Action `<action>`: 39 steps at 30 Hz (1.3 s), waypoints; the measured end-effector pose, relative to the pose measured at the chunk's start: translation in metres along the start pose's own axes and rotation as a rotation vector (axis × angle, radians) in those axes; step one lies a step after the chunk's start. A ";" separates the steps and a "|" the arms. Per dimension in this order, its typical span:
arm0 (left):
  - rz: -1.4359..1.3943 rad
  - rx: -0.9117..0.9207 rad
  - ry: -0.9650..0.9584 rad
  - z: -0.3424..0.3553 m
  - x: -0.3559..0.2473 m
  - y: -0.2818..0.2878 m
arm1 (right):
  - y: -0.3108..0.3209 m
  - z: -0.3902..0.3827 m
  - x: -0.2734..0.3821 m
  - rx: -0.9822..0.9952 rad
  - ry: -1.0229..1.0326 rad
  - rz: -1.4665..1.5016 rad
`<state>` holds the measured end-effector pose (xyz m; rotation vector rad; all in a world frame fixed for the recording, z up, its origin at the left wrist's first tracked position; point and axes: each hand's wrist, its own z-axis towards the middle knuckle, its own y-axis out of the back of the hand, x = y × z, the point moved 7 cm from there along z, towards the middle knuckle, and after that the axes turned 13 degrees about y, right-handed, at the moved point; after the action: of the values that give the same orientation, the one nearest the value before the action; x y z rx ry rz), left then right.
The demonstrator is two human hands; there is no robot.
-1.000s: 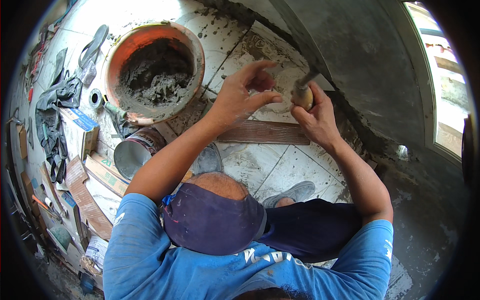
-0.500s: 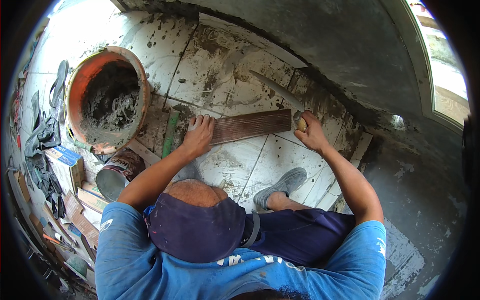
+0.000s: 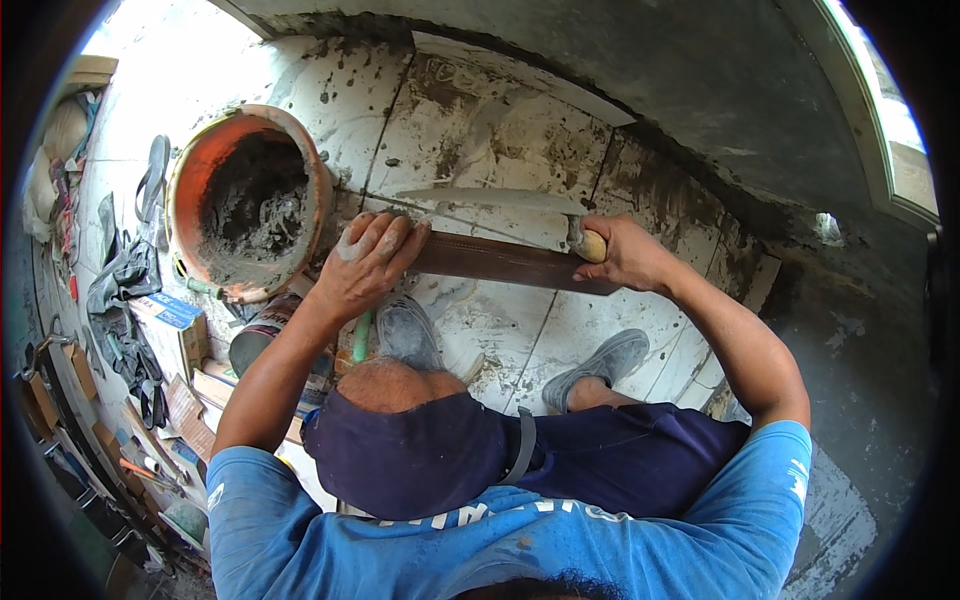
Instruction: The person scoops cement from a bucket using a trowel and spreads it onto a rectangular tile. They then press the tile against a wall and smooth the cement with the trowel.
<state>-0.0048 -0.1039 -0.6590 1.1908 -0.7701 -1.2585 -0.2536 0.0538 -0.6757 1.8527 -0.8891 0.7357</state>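
Note:
My left hand (image 3: 375, 262) is closed on the left end of a long, narrow brown tile strip (image 3: 490, 262), which is tilted above the floor. In my right hand (image 3: 635, 255) is a trowel, gripped by its pale wooden handle (image 3: 592, 246). The long grey trowel blade (image 3: 490, 200) points left, just beyond the strip's far edge and roughly along it. My right thumb is at the strip's right end; whether it presses on it I cannot tell. Left of my left hand stands an orange bucket (image 3: 318, 190) with wet grey mortar (image 3: 262, 215) inside.
Mortar-splashed white floor tiles (image 3: 455, 130) lie ahead, bounded by a grey wall (image 3: 700, 80). A green-handled tool (image 3: 361, 337) and a tin can (image 3: 262, 335) are near my left shoe (image 3: 408, 332). Boxes (image 3: 170, 318) and dark straps (image 3: 120, 270) lie at the left.
The trowel blade has swung round from pointing away to lying along the strip. The strip has tilted, and my right hand has come to its right end. The view has shifted slightly.

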 end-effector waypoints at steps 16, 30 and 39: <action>-2.304 -0.497 0.997 -0.007 0.080 0.088 | 0.005 0.109 0.212 -0.182 0.348 0.558; -1.603 -0.566 1.382 -0.257 0.220 0.140 | 0.013 0.207 0.309 0.350 0.215 -1.155; -1.825 -0.610 1.385 -0.264 0.230 0.066 | -0.056 0.263 0.379 0.879 0.089 -1.526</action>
<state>0.3080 -0.2697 -0.7031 1.6806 1.9823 -1.2204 0.0353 -0.2700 -0.5093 2.4543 1.1248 0.1398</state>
